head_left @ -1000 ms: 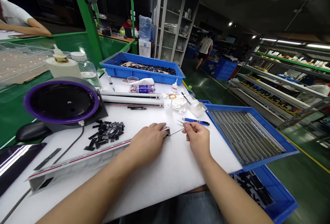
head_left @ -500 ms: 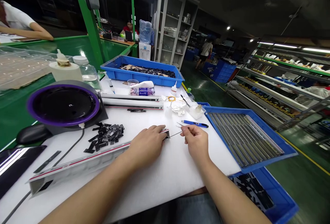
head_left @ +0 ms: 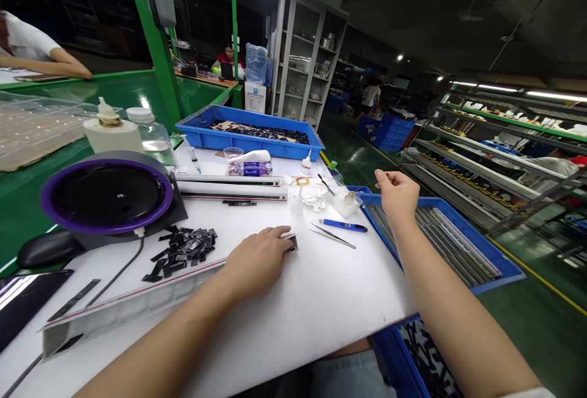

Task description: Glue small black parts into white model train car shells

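My left hand (head_left: 259, 260) is wrapped over the right end of a long white profile bar (head_left: 151, 291) with a red line along its edge. The bar slants across the white tabletop. My right hand (head_left: 398, 196) is raised above the blue tray on the right, its fingers curled and pinched together; whatever they may hold is too small to make out. A pair of metal tweezers (head_left: 337, 239) lies on the table between my hands, beside a blue pen-like knife (head_left: 343, 225). Small black pieces (head_left: 190, 250) are heaped behind the bar.
Two similar bars (head_left: 233, 192) lie farther back, before a blue bin (head_left: 247, 148) of black parts. A round purple-rimmed device (head_left: 107, 193) stands left. At the right is a blue tray (head_left: 486, 285) of long metal strips. Other people sit at the far left and back.
The tweezers have left my right hand and now lie on the table. My right hand has risen and moved right, over the tray. My left hand stays on the bar's end.
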Action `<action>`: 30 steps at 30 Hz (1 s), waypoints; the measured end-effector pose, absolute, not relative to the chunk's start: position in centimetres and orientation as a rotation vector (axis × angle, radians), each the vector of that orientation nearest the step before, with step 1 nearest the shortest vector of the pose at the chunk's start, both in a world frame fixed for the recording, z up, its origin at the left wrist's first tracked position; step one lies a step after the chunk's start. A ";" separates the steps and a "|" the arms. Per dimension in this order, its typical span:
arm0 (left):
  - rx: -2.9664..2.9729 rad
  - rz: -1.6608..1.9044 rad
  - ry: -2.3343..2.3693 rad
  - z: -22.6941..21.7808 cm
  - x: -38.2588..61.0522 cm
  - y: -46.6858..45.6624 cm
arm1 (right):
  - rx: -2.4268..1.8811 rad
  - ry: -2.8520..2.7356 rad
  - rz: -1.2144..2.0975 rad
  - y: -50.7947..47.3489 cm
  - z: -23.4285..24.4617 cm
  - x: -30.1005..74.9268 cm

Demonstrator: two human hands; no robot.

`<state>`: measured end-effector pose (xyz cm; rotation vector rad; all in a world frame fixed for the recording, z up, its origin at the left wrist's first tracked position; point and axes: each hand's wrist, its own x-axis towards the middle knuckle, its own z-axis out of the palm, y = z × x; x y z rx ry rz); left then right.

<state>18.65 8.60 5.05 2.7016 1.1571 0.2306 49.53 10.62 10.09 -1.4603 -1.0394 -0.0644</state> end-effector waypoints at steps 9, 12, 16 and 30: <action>2.676 0.246 1.164 5.4 18.6 8.8 | -1.614 -1.159 0.061 13.7 7.6 50.6; 2.674 0.259 1.193 5.4 18.6 9.0 | -1.598 -1.154 0.179 13.6 6.6 49.4; 2.679 0.222 1.218 5.5 18.7 9.2 | -1.486 -1.077 0.232 12.0 5.0 45.6; 2.666 0.212 1.241 5.6 19.2 9.4 | -1.286 -1.406 0.422 9.2 4.2 41.7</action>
